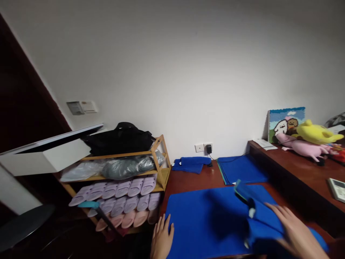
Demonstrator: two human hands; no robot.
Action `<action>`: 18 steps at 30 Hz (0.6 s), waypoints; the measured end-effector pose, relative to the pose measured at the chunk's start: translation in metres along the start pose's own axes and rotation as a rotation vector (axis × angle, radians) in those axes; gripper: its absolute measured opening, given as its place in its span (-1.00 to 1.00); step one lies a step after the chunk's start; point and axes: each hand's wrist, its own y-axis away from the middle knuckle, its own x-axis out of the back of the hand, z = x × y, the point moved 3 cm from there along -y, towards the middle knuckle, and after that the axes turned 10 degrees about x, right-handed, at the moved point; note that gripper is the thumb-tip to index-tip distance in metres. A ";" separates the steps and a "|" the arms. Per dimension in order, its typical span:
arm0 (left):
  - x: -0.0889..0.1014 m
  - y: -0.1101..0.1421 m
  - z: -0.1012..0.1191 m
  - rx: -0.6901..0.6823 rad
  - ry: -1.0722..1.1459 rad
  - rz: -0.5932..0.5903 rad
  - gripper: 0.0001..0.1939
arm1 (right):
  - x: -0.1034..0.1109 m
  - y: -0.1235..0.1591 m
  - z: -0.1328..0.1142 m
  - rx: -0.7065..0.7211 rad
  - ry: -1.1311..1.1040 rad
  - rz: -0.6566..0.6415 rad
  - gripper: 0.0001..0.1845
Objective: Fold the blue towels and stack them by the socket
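Observation:
A blue cloth (pixel 196 219) lies spread flat on the brown wooden table. My left hand (pixel 163 237) rests at its left edge with the fingers stretched out, holding nothing. On the right, my right hand (pixel 296 228) grips a folded blue cloth (pixel 261 219), raised over the right part of the spread one and casting a shadow on it. White tags show on the held cloth's left side. Motion blurs this cloth and my right hand, and my thumb is partly hidden.
Behind lie a folded stack of blue cloths (pixel 242 169) and a crumpled blue cloth (pixel 191 163), near a plugged-in adapter (pixel 208 149). A slipper rack (pixel 161 176) stands left. Plush toys (pixel 299 145) and a calculator-like device (pixel 338 189) sit on the raised right surface.

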 end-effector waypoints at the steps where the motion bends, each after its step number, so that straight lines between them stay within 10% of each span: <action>1: 0.000 0.001 0.000 -0.001 0.000 -0.004 -0.43 | -0.009 -0.042 -0.012 0.047 0.001 -0.032 -0.11; 6: 0.000 0.005 -0.002 0.013 0.007 -0.030 -0.45 | -0.065 -0.266 -0.102 0.111 0.014 -0.212 -0.05; 9: -0.002 0.007 -0.005 0.023 0.009 -0.042 -0.45 | -0.113 -0.336 -0.158 0.110 -0.080 -0.298 0.06; 14: -0.007 0.008 -0.009 0.039 0.027 -0.059 -0.47 | -0.180 -0.299 -0.223 0.194 -0.186 -0.383 -0.37; 18: -0.004 0.007 -0.006 0.041 0.032 -0.060 -0.46 | -0.206 -0.197 -0.201 0.221 -0.268 -0.360 -0.51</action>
